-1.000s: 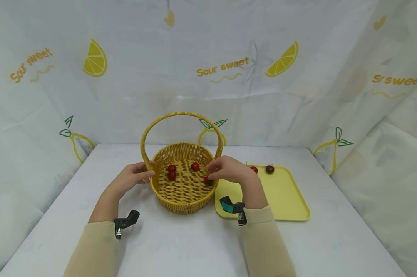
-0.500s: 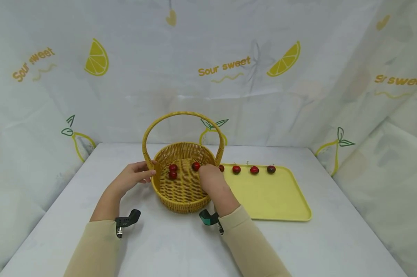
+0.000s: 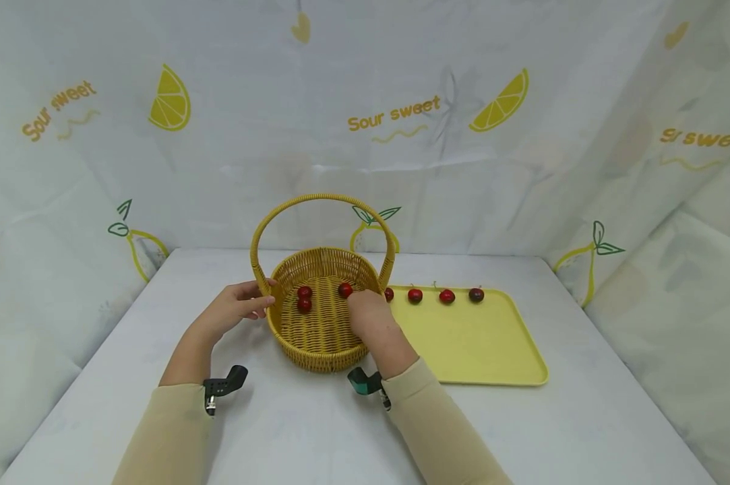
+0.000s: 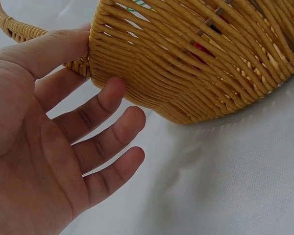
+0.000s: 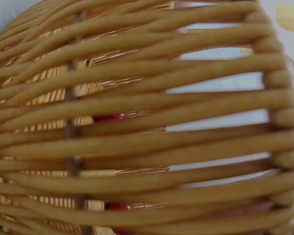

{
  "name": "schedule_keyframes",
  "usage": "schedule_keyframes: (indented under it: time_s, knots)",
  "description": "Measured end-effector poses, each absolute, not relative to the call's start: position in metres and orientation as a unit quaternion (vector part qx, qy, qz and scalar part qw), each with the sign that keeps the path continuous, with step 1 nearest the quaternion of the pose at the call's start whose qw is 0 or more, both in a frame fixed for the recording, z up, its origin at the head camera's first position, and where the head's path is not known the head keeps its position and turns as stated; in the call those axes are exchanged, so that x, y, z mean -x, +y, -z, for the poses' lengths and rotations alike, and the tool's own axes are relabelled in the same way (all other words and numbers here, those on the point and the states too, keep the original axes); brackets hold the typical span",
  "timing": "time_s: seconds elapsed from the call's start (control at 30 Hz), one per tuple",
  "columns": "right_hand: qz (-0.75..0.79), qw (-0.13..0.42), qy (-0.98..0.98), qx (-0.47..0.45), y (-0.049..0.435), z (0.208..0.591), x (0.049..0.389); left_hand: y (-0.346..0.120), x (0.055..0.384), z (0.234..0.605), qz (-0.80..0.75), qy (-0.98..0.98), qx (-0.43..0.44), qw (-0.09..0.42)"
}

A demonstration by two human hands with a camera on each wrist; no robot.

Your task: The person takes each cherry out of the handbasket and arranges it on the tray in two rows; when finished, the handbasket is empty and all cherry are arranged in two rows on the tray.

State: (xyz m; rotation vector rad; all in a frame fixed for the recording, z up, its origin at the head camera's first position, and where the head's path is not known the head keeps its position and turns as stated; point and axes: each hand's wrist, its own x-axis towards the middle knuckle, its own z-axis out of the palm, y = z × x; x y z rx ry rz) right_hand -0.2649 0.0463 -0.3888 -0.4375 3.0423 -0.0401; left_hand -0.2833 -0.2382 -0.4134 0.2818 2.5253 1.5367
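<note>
A round woven basket with a tall arched handle stands mid-table. My left hand pinches its left rim at the handle's base. In the left wrist view, the thumb and index finger lie at the rim and the other fingers are spread below. My right hand reaches down inside the basket's right side, its fingers hidden, so I cannot tell what they hold. Two cherries lie together at the left of the basket floor, and another cherry is just beyond the right hand. Woven strands fill the right wrist view.
To the right of the basket lies a yellow tray. Several dark red cherries with stems form a row along its far edge. A white cloth with lemon prints hangs behind the white-covered table.
My right hand has moved left and down into the basket, covering the cherry seen by its fingers earlier. More cherries on the tray now show. The left hand keeps its hold.
</note>
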Motion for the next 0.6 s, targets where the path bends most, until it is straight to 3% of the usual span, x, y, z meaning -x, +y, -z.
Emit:
schedule_keyframes:
  time_s: [0.6]
  knots:
    - [0.425,0.090,0.872,0.228,0.110,0.328,0.255,-0.240,0.285,0.415,-0.514,0.848,-0.101,0.085]
